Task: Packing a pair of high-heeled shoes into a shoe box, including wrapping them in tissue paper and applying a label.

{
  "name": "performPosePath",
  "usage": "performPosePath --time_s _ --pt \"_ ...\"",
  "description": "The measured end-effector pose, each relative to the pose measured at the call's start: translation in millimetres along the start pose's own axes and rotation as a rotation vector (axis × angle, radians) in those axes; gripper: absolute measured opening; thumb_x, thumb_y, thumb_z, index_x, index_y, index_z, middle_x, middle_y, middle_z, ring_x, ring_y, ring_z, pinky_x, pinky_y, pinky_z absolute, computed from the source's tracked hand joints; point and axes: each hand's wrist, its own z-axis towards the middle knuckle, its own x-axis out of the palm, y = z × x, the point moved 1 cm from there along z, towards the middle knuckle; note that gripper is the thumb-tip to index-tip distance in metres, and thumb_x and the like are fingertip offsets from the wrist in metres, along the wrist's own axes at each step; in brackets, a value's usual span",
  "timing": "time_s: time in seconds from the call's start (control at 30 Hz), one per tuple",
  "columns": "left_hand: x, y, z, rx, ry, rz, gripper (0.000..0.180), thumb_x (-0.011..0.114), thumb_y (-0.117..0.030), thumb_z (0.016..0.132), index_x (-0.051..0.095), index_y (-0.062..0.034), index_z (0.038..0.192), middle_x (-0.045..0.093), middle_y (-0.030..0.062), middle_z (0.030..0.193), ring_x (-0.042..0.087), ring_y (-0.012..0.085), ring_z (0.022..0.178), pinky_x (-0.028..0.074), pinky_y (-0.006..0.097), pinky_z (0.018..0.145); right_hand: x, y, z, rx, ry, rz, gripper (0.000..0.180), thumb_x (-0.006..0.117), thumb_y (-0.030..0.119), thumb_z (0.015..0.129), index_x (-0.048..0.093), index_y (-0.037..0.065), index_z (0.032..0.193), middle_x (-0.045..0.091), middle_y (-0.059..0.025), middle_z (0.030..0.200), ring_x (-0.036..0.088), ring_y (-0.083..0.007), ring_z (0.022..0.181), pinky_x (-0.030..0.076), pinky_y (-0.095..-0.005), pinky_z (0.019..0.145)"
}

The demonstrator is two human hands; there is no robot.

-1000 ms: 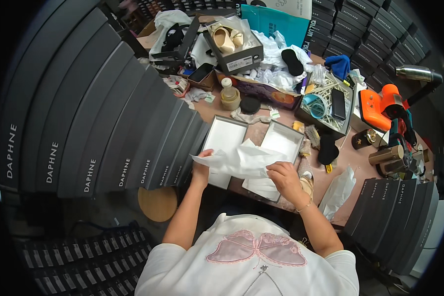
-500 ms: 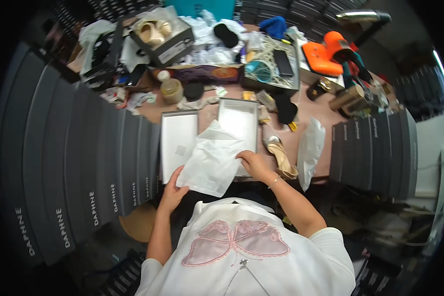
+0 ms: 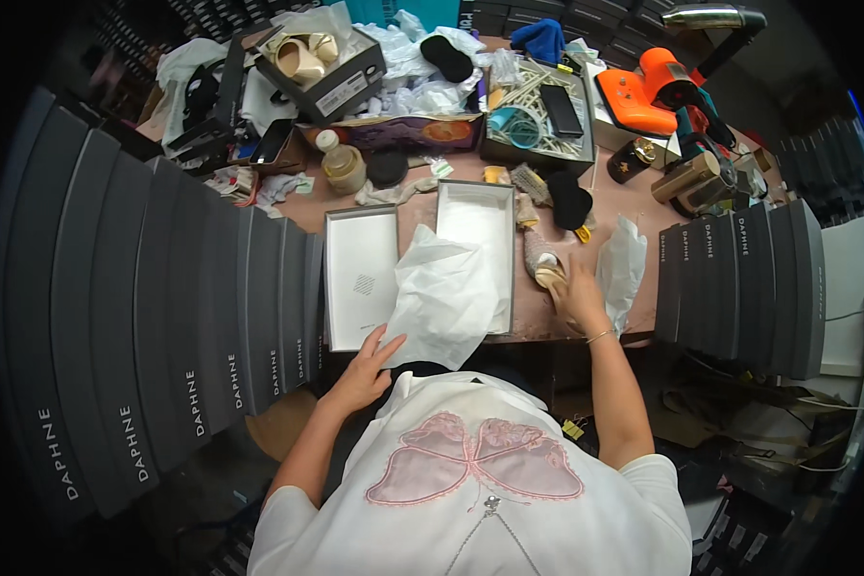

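Note:
A sheet of white tissue paper [image 3: 442, 293] lies slanted over the front of a white shoe box half [image 3: 475, 216] and hangs past the table edge. My left hand [image 3: 358, 376] is at the paper's lower left corner, fingers spread, thumb and fingertips close to its edge. To the right, my right hand [image 3: 582, 300] reaches over a beige shoe [image 3: 545, 271], fingers stretched out along it; they cover its rear part, and I cannot see a grip. A second box half [image 3: 360, 274], white inside, lies left of the paper. Right of my right hand is a white wrapped bundle [image 3: 622, 264].
Grey shoe boxes are stacked at left [image 3: 173, 288] and right [image 3: 744, 288]. Behind lie a bottle [image 3: 341, 165], black pads [image 3: 571, 199], a tray of white sticks [image 3: 523, 154] with a phone [image 3: 561, 110], a box of crumpled tissue [image 3: 408, 96] and an orange tool [image 3: 638, 101].
My right hand has let go of the tissue paper and moved right to the beige shoe. My left hand's fingers have opened at the paper's corner, and the paper lies lower.

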Motion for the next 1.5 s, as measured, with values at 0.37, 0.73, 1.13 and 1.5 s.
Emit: performPosePath --time_s 0.37,0.73,1.13,1.5 --pt "39 21 19 0.014 -0.198 0.209 0.052 0.064 -0.001 0.080 0.046 0.0019 0.129 0.045 0.0258 0.127 0.053 0.0422 0.111 0.047 0.041 0.092 44 -49 11 0.032 0.251 -0.167 0.045 0.068 0.035 0.081 0.055 0.001 0.107 0.063 -0.0277 0.098 0.063 -0.0422 0.090 0.051 -0.0493 0.079" --pt "15 -3 37 0.006 -0.467 0.299 0.026 0.068 -0.001 0.071 0.065 -0.0010 0.096 0.053 0.0207 0.110 0.055 0.0382 0.102 0.048 0.038 0.082 25 -38 -4 -0.097 0.569 -0.199 0.081 0.061 0.020 0.080 0.021 0.009 0.149 0.030 -0.0362 0.141 0.057 -0.0465 0.108 0.047 -0.0457 0.093" --pt "-10 -79 109 -0.115 -0.785 -0.309 0.015 0.071 -0.004 0.078 0.064 0.0013 0.090 0.063 0.0071 0.073 0.057 0.0102 0.064 0.046 0.027 0.060 -141 86 -91 -0.236 1.519 1.408 0.097 0.068 0.028 0.074 0.016 -0.007 0.148 0.036 -0.0209 0.144 0.034 -0.0231 0.136 0.021 -0.0297 0.111" --pt "-47 -89 16 0.088 -0.651 -0.257 0.013 0.068 -0.003 0.081 0.068 0.0034 0.092 0.067 0.0054 0.078 0.060 0.0092 0.072 0.048 0.024 0.065 -9 142 -148 0.163 0.969 1.888 0.081 0.061 0.023 0.079 0.022 0.011 0.149 0.047 -0.0231 0.133 0.064 -0.0309 0.098 0.057 -0.0410 0.073"
